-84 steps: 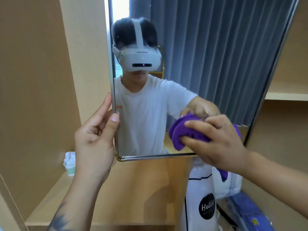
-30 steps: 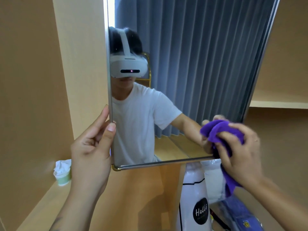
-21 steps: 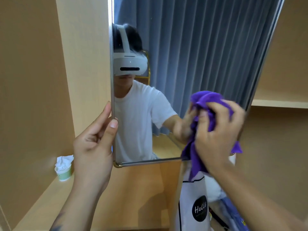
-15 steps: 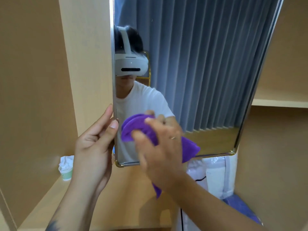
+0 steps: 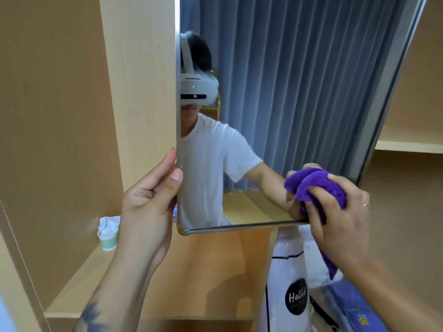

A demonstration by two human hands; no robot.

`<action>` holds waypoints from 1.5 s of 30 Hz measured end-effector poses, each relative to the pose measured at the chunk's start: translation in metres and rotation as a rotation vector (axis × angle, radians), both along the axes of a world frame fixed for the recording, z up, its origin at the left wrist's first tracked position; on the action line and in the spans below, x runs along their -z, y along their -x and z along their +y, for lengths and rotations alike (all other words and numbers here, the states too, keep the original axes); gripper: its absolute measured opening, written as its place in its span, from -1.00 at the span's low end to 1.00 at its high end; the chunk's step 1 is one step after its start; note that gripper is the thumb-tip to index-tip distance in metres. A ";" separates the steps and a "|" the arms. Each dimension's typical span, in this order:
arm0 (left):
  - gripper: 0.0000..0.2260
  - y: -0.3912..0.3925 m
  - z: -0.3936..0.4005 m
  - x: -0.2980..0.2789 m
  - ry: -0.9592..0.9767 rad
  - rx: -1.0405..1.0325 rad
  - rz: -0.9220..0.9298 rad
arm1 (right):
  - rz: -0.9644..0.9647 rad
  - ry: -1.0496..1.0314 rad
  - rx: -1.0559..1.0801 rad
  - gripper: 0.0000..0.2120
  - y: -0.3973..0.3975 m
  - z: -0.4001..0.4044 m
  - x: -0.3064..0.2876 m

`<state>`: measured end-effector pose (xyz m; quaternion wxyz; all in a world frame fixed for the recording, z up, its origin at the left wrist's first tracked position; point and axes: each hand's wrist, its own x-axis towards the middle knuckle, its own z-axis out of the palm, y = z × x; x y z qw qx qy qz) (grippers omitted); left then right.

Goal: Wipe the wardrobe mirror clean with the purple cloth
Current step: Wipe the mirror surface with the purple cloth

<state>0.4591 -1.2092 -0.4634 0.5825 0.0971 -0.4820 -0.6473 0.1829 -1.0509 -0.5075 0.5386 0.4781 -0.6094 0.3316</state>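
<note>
The right hand (image 5: pixel 340 219) bunches the purple cloth (image 5: pixel 316 185) against the mirror's (image 5: pixel 287 92) lower right corner. The left hand (image 5: pixel 148 207) pinches the mirror's left edge. A tissue-stuffed green cup (image 5: pixel 109 237) stands on the shelf (image 5: pixel 191 283); a white "Hello" bag (image 5: pixel 287 295) stands below the cloth.

Tan wardrobe panels (image 5: pixel 60 116), light wood shelf (image 5: pixel 203 271).

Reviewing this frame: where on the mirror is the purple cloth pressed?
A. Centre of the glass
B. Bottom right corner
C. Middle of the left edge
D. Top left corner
B: the right hand bunches the purple cloth against the mirror low at its right, just above the bottom frame.
</note>
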 end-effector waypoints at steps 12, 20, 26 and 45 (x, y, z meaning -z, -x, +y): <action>-0.70 0.000 -0.002 -0.002 0.008 -0.005 -0.035 | 0.297 -0.083 -0.185 -0.80 -0.123 -0.091 0.030; -0.71 0.000 0.002 0.001 -0.005 -0.065 -0.014 | 0.421 -0.261 -0.213 -0.75 -0.127 -0.080 0.013; -0.71 -0.005 0.001 0.000 0.016 -0.053 -0.046 | 0.378 -0.264 -0.252 -0.76 -0.137 -0.082 0.015; -0.63 -0.028 0.068 0.180 -0.402 0.247 -0.542 | -1.293 -0.241 -0.716 -0.59 -0.183 -0.027 0.142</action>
